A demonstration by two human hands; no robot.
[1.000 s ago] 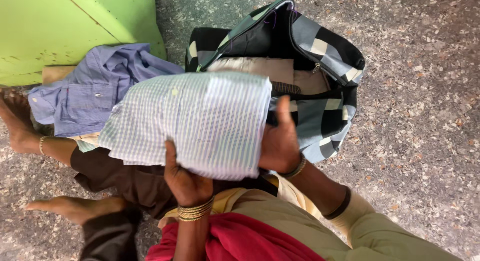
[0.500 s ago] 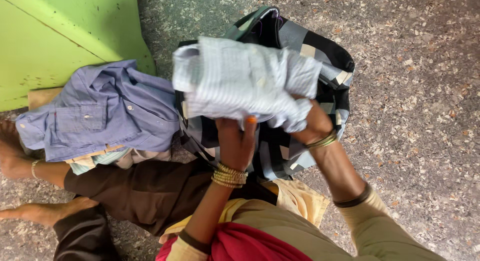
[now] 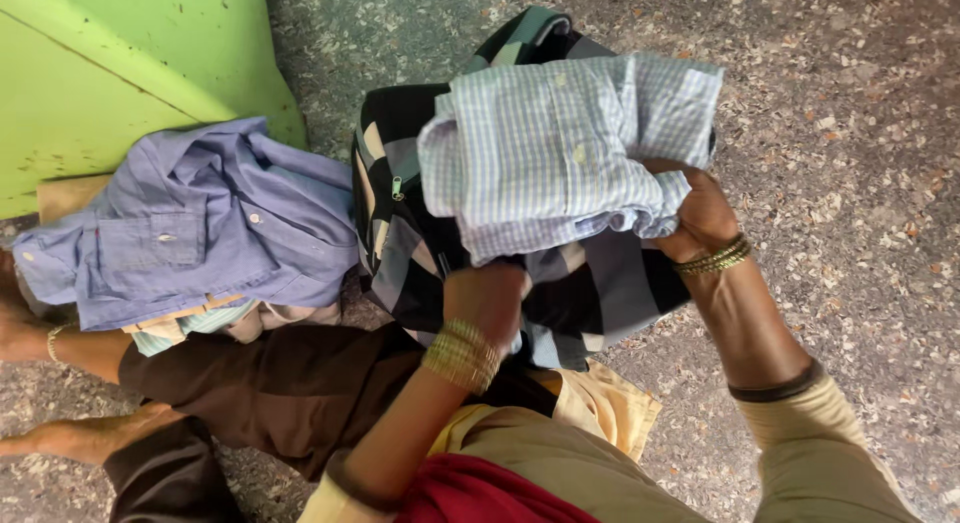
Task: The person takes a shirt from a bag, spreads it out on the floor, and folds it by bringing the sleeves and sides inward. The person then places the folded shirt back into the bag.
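Note:
A folded light checked shirt hangs over the open mouth of a dark checked zip bag on the floor. My right hand grips the shirt's lower right edge. My left hand holds the shirt's underside from below, just above the bag's front. Both wrists carry gold bangles. The bag's inside is hidden by the shirt.
A crumpled blue shirt lies on a pile of clothes left of the bag. A green panel stands at the back left. My brown-clad legs and bare foot stretch left. Speckled stone floor surrounds everything.
Both hands have carried the folded checked shirt from the left, near the clothes pile, rightwards to above the bag, and the blue shirt beneath is now uncovered.

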